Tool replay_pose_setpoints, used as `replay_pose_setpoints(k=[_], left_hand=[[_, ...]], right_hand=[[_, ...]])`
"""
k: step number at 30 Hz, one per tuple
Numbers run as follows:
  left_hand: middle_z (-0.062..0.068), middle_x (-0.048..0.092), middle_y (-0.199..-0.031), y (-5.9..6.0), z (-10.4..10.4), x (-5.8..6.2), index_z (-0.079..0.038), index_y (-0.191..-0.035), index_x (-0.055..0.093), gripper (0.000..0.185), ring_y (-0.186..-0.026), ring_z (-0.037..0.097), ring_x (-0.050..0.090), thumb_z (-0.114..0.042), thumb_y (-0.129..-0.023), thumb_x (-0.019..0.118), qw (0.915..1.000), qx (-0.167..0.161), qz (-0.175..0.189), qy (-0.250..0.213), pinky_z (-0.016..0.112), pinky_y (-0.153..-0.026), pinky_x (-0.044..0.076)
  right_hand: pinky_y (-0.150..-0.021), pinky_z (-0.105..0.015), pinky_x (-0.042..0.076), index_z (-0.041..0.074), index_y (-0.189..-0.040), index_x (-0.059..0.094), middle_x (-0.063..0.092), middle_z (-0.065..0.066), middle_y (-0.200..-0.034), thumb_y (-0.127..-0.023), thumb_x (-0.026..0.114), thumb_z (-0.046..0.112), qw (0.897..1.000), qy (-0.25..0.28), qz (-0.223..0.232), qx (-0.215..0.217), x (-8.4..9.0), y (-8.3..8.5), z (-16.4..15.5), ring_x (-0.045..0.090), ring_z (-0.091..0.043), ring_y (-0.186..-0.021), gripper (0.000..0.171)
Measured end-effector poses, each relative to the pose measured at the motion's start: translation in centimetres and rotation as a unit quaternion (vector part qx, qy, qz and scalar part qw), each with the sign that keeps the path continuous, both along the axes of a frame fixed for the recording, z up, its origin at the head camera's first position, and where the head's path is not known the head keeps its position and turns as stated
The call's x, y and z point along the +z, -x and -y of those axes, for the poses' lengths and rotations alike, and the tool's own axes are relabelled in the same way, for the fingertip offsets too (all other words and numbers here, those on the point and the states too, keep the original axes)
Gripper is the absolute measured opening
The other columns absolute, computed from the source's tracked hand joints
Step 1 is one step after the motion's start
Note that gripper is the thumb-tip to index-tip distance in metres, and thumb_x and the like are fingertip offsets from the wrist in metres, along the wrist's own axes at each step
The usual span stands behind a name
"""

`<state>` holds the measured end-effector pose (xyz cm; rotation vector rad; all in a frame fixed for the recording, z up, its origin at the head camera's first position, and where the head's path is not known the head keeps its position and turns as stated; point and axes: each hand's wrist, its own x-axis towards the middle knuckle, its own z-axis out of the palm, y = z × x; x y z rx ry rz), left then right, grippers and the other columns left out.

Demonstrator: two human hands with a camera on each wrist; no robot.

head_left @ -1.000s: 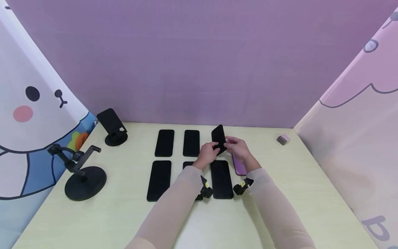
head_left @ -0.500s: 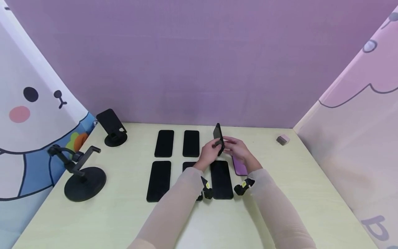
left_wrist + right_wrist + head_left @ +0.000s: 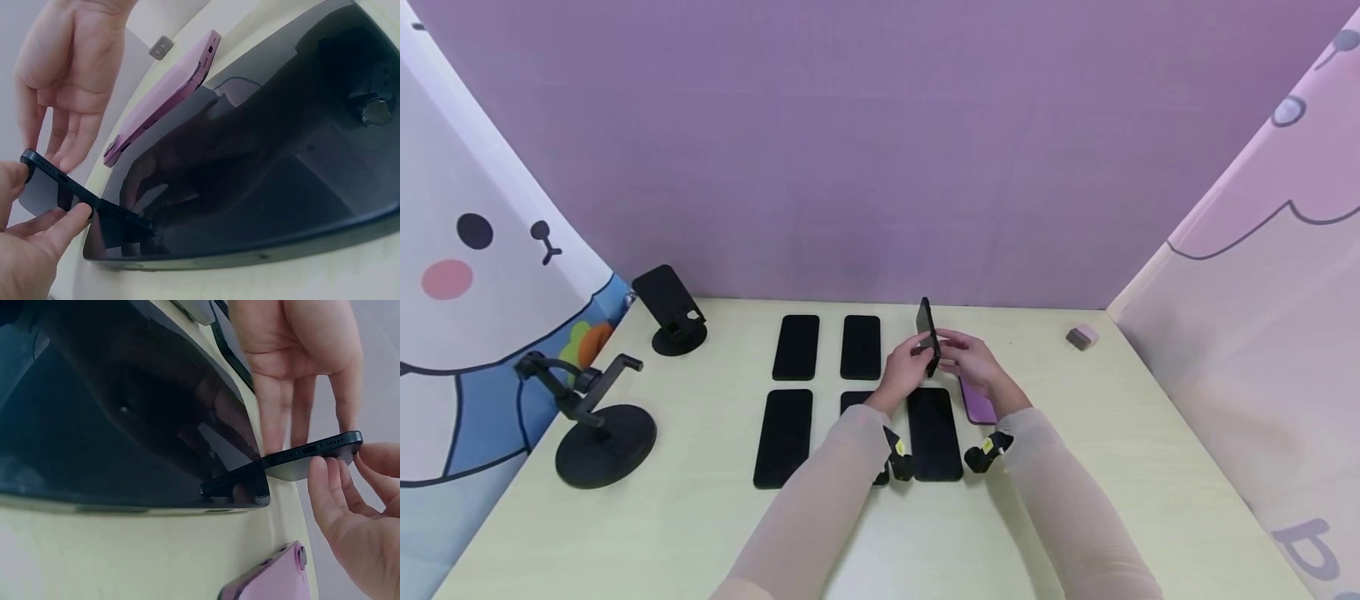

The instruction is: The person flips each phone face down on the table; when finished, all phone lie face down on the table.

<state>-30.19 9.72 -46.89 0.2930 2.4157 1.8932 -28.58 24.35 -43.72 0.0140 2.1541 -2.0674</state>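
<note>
Above the far part of the table, a dark smartphone point(image 3: 927, 321) stands nearly edge-on between my two hands. My left hand point(image 3: 904, 368) pinches it from the left near its lower end. From the right, my right hand point(image 3: 973, 360) holds it with thumb and fingertips. The bottom edge of this phone point(image 3: 310, 450), with its port and speaker holes, faces the right wrist camera. Just nearer to me lies a large black phone point(image 3: 935, 433), screen up. A purple phone point(image 3: 977, 402) lies partly under my right wrist.
Several black phones lie in rows to the left, including a front-left one point(image 3: 784, 437) and a back one point(image 3: 861, 347). A bare phone stand point(image 3: 606, 443) and another stand bearing a black phone point(image 3: 666, 298) are at the left. A small block point(image 3: 1082, 336) sits back right.
The held phone has turned from showing its dark face to nearly edge-on. Both hands stay in almost the same place, with their fingers shifted slightly.
</note>
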Motion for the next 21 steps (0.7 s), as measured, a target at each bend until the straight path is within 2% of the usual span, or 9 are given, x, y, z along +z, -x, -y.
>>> replay_pose_setpoints(k=[7,12,15,19,21], left_hand=[[0.015,0.068,-0.111,0.3,0.2,0.0,-0.009,-0.132,0.061,0.035,-0.074,0.016,0.067,-0.016,-0.098,0.059,0.9991,0.012,0.005,-0.041,0.024,-0.063,0.053],[0.02,0.066,-0.115,0.3,0.6,0.1,-0.005,-0.136,0.056,0.042,-0.091,0.023,0.068,-0.013,-0.096,0.063,0.9973,-0.002,0.012,-0.073,0.029,-0.071,0.055],[0.022,0.064,-0.117,0.4,0.9,0.1,-0.002,-0.137,0.054,0.045,-0.103,0.027,0.065,-0.01,-0.094,0.064,0.9984,-0.008,-0.005,-0.056,0.031,-0.078,0.055],[0.022,0.065,-0.116,0.5,1.3,0.2,0.001,-0.133,0.058,0.041,-0.107,0.027,0.063,-0.006,-0.093,0.064,0.9993,0.006,-0.038,-0.002,0.032,-0.086,0.052],[0.021,0.065,-0.116,0.5,1.5,0.3,0.001,-0.132,0.059,0.04,-0.108,0.026,0.063,-0.005,-0.092,0.064,0.9989,0.011,-0.042,0.018,0.033,-0.087,0.051]], right_hand=[[-0.092,-0.041,0.049,-0.008,-0.145,0.037,0.045,-0.031,-0.133,-0.1,0.046,-0.004,1.0,-0.021,-0.006,0.021,-0.7,0.0,0.4,0.06,-0.024,-0.102,0.047],[-0.094,-0.045,0.047,-0.005,-0.146,0.037,0.043,-0.031,-0.139,-0.1,0.048,0.001,0.996,-0.077,0.003,0.032,-0.7,-0.1,0.7,0.055,-0.034,-0.114,0.048],[-0.092,-0.042,0.048,-0.005,-0.146,0.038,0.042,-0.031,-0.139,-0.099,0.05,0.002,0.993,-0.112,0.005,0.033,-1.0,0.1,0.9,0.051,-0.037,-0.118,0.048],[-0.083,-0.033,0.05,-0.006,-0.143,0.042,0.045,-0.032,-0.135,-0.097,0.053,0.0,0.989,-0.144,0.0,0.018,-1.7,0.6,1.1,0.054,-0.032,-0.111,0.047],[-0.082,-0.032,0.05,-0.007,-0.141,0.044,0.047,-0.032,-0.133,-0.096,0.054,0.0,0.987,-0.159,-0.004,0.011,-1.8,0.7,1.3,0.055,-0.032,-0.109,0.047]])
